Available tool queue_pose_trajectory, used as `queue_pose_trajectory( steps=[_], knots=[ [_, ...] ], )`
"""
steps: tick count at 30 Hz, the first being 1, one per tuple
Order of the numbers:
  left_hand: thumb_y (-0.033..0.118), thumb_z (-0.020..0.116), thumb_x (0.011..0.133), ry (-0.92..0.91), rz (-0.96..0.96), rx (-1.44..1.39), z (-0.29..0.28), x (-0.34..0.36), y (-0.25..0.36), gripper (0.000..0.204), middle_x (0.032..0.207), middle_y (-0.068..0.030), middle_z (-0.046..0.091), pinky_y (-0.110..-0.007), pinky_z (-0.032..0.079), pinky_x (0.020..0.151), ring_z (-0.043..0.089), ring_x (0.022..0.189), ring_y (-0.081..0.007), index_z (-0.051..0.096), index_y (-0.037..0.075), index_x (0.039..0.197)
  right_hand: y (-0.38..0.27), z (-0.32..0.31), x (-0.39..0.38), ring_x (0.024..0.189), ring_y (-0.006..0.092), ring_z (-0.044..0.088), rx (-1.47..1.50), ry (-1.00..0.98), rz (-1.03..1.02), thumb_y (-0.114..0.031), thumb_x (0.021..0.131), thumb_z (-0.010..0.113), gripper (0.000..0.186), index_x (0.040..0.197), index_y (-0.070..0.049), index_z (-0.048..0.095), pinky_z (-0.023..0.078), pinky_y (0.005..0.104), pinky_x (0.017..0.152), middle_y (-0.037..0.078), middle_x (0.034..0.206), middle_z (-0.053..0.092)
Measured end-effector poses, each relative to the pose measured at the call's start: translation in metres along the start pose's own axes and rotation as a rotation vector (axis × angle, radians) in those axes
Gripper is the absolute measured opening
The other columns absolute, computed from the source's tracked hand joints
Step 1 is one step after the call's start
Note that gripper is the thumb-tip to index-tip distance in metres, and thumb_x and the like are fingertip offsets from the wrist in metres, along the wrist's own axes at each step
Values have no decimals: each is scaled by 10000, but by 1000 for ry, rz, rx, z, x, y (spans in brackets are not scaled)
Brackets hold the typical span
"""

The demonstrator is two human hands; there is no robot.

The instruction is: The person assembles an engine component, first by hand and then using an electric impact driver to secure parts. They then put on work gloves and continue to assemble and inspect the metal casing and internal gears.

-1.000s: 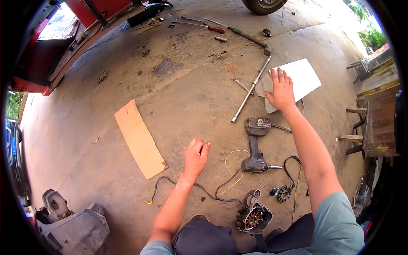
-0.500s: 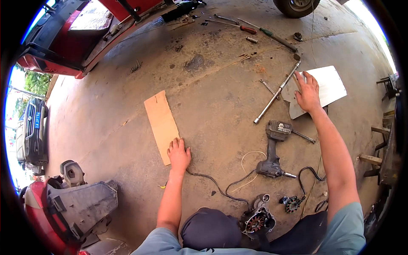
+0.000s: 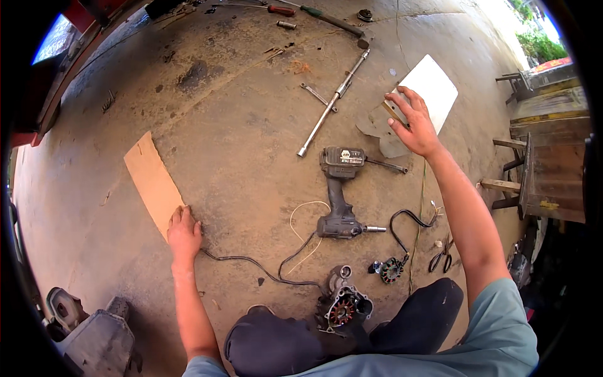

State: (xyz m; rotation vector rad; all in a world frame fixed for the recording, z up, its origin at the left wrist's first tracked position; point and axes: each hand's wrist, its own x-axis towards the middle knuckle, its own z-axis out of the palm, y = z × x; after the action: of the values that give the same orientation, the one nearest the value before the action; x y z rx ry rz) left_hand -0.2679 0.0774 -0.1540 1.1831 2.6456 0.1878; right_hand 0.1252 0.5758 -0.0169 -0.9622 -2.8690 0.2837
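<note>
My left hand (image 3: 185,232) rests with fingers apart on the near end of a brown cardboard strip (image 3: 151,173). My right hand (image 3: 414,125) is at the left edge of a white sheet (image 3: 433,85), thumb and bent fingers apart on it; a ragged grey piece (image 3: 381,130) shows beneath. A long socket wrench (image 3: 323,122) and a smaller wrench (image 3: 314,93) lie left of that hand. Below them are a black impact driver (image 3: 339,195) with socket and another wrench (image 3: 389,166). An opened engine casing (image 3: 341,308) sits between my knees; a stator (image 3: 391,270) lies beside it.
Tools, including a hammer (image 3: 342,25), lie at the far side; red bodywork (image 3: 25,139) borders the upper left. A grey vehicle part (image 3: 100,339) sits lower left, wooden stools or bench (image 3: 546,176) at right, scissors (image 3: 440,257) and cables (image 3: 251,262) on the floor.
My left hand has gone from closed in the air to spread on the cardboard strip. The white sheet under my right hand has shifted, showing more of the grey piece. The view has also shifted.
</note>
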Motion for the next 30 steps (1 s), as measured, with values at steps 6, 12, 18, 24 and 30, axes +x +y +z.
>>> queue_pose_trajectory(
  steps=[6, 12, 18, 24, 30],
  knots=[
    [60, 712, 916, 265, 269, -203, 3, 66, 85, 181, 1118, -173, 667, -493, 510, 872, 620, 1012, -385, 704, 23, 1093, -2, 12, 6, 1528, 420, 335, -234, 140, 49, -453, 1035, 603, 667, 1588, -117, 441, 264, 515, 1265, 212, 1640, 390],
    [82, 680, 882, 276, 823, -505, 18, 227, 313, 97, 904, -163, 666, -488, 533, 808, 638, 929, -391, 725, 52, 962, -1, 12, 6, 1528, 403, 336, -197, 144, 62, -450, 1051, 577, 638, 1581, -117, 457, 244, 523, 1277, 193, 1635, 404],
    [184, 697, 905, 141, 901, -169, 81, 311, 438, 162, 1043, -171, 665, -484, 554, 909, 643, 1054, -385, 716, 51, 997, -15, 12, 11, 1533, 391, 337, -142, 148, 82, -429, 1022, 615, 629, 1560, -131, 482, 235, 535, 1284, 175, 1626, 417],
    [210, 728, 881, 3, 823, -206, 101, 339, 462, 487, 1142, -226, 655, -510, 536, 982, 631, 1137, -433, 670, 128, 1357, -1, 3, 8, 1507, 382, 372, -162, 175, 94, -438, 1018, 623, 622, 1548, -137, 495, 269, 535, 1266, 169, 1594, 450],
    [173, 723, 879, -129, 843, -35, 113, 352, 458, 385, 1172, -263, 665, -517, 526, 976, 631, 1125, -458, 677, 88, 1252, 1, 18, 6, 1456, 396, 421, -179, 279, 26, -453, 1014, 630, 618, 1531, -136, 510, 333, 526, 1224, 180, 1552, 480]
  ],
)
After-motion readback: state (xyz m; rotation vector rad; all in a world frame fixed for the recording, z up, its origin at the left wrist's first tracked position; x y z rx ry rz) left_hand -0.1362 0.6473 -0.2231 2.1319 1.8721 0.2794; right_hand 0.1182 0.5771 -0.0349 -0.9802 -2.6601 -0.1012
